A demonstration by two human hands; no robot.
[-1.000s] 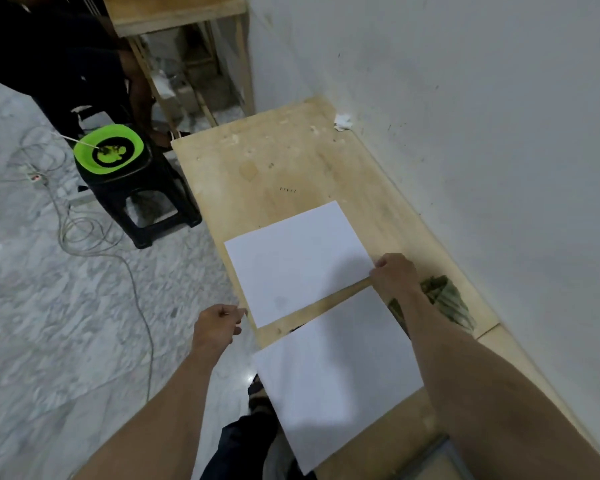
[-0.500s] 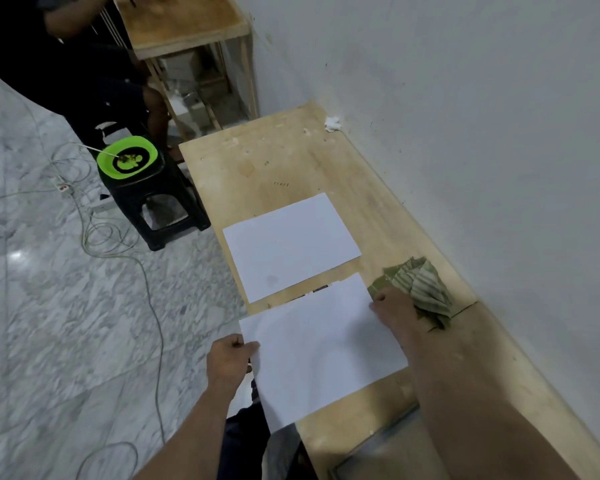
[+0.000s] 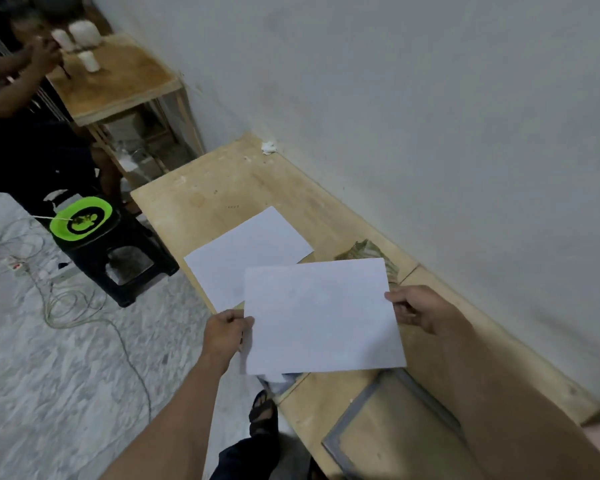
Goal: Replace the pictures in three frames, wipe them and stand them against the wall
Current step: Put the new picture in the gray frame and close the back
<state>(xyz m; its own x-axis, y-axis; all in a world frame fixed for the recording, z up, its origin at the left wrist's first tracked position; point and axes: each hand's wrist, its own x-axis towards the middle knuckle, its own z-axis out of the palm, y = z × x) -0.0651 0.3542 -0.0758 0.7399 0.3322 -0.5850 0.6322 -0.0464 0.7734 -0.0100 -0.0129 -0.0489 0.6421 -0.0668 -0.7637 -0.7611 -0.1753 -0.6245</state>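
Both hands pinch one sheet (image 3: 321,317) by its side edges: left hand (image 3: 224,332), right hand (image 3: 418,308). A second sheet (image 3: 246,252) lies beyond the left hand; a cloth (image 3: 366,251) beyond the right, near the wall (image 3: 430,116). A frame (image 3: 388,427) lies nearer the person, under the right forearm. Bare bench (image 3: 215,188) extends farther ahead.

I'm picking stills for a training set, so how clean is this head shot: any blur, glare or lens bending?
Head view: dim, flat light, no glare; the held sheet between left hand and right hand looks soft, the marble floor smeared; wide-angle lens slants the wall and table edge.
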